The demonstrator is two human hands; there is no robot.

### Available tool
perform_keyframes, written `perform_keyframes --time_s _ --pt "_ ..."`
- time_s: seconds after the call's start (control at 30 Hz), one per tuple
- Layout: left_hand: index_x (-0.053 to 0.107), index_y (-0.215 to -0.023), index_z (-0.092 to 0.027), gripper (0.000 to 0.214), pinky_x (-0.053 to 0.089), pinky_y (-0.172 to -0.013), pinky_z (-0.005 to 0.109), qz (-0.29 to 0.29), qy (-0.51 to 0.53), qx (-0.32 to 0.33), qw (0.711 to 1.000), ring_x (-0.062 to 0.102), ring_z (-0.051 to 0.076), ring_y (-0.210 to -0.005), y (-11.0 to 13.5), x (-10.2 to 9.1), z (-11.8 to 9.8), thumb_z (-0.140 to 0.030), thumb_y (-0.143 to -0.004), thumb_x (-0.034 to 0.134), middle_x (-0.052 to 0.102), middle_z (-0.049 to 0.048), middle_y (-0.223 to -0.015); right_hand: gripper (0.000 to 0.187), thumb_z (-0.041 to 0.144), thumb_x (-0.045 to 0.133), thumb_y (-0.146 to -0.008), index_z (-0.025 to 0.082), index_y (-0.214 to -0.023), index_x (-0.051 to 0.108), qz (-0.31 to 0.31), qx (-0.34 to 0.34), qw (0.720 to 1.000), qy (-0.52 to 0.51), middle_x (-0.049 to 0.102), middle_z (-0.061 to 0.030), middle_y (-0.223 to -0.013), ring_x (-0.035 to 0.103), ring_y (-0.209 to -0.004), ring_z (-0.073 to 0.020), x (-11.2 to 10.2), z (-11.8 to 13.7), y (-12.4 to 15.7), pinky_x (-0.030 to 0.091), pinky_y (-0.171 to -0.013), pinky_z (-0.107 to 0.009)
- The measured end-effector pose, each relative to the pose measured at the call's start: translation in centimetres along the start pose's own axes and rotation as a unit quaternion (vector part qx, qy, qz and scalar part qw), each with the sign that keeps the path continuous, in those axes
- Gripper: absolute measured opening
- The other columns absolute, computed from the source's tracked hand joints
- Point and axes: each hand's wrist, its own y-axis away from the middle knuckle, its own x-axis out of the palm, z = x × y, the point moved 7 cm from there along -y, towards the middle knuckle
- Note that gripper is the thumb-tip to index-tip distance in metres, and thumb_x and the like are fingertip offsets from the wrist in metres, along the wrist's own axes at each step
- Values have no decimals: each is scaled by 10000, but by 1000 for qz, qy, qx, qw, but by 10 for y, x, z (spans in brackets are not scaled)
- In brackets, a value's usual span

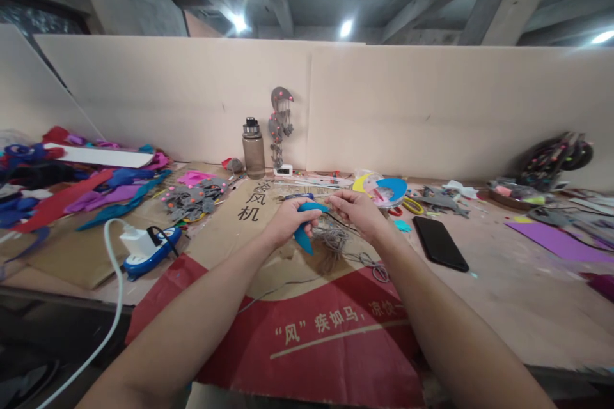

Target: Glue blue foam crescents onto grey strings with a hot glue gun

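My left hand (289, 220) is closed on a blue crescent-shaped felt piece (303, 240), whose upper tip points toward my other hand. Close by on the right, my right hand (359, 209) pinches thumb and fingers together near that tip; whatever lies between them is too small to make out. Beneath both hands, a loose tangle of grey cord (334, 241) rests on a flattened cardboard sheet (268, 255) with red and brown printing. One strand trails toward me over the cardboard.
Left are coloured felt scraps (110, 192), a blue power strip (152, 255) and grey felt pieces (194, 199). A bottle (254, 152) stands behind, beside a grey hanging ornament (281, 116). To the right lie a black phone (439, 243), yellow-handled scissors (413, 206) and a purple sheet (559, 240).
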Motion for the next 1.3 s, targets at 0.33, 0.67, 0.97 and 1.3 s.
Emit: perform_keyframes --time_s 0.33,0.67,0.97,1.3 --pt "523 -804 -168 330 446 -464 214 35 108 11 993 424 52 -436 1 8 -4 -357 -690 769 563 -44 -594 380 478 773 -635 159 -785 633 26 20 990 -136 426 62 -591 295 -503 -47 4 1 4 146 -443 -206" --pt "535 -842 -169 312 441 -470 219 32 127 20 991 432 58 -433 3 7 -8 -346 -700 750 551 -49 -574 423 471 807 -592 166 -758 566 42 49 984 -167 428 69 -597 313 -497 -40 13 -5 6 142 -442 -200" --pt "527 -822 -172 365 440 -470 206 -40 115 45 991 463 54 -443 0 -3 -6 -401 -677 772 573 -51 -607 382 509 737 -647 178 -724 563 33 54 986 -156 435 62 -582 285 -492 -55 32 -19 9 149 -449 -211" --pt "545 -773 -170 292 442 -467 209 -147 64 62 985 485 66 -450 1 -16 -7 -372 -692 739 588 -36 -612 231 228 462 -911 173 -890 686 -63 -167 927 330 690 -63 -895 589 -855 -173 34 17 21 407 -803 -281"
